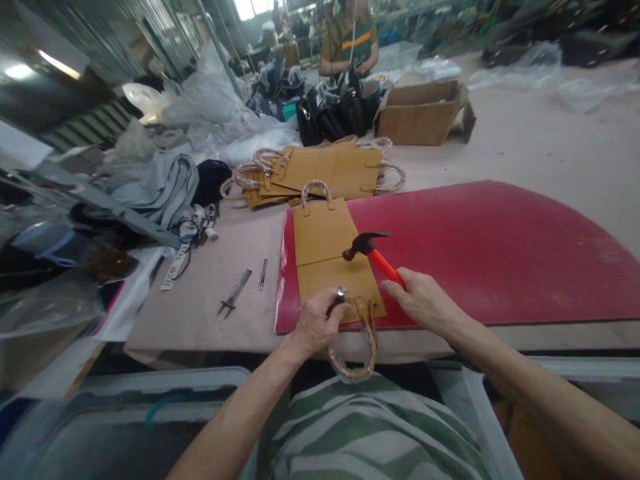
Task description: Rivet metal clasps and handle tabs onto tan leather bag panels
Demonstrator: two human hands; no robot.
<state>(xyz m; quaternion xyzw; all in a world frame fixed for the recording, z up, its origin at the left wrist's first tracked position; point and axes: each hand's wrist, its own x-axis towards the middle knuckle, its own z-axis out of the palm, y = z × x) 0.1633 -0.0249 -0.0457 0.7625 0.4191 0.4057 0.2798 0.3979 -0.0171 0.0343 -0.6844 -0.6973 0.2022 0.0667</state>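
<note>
A flat tan leather bag piece [327,257] with wrapped handles lies on the red mat [475,253]. My left hand [317,323] is closed at its near edge, pinching a small shiny metal part [340,292] beside the near handle [357,353], which hangs over the table edge. My right hand [425,300] grips the red handle of a claw hammer [370,250]. The hammer's dark head hovers over the middle of the bag piece.
A stack of similar tan bag pieces [320,170] lies farther back. Snips [233,297] and a thin metal tool [263,273] rest left of the mat. Beyond are a cardboard box [423,113], black bags [335,117], plastic wrap and a person in a striped shirt [350,40].
</note>
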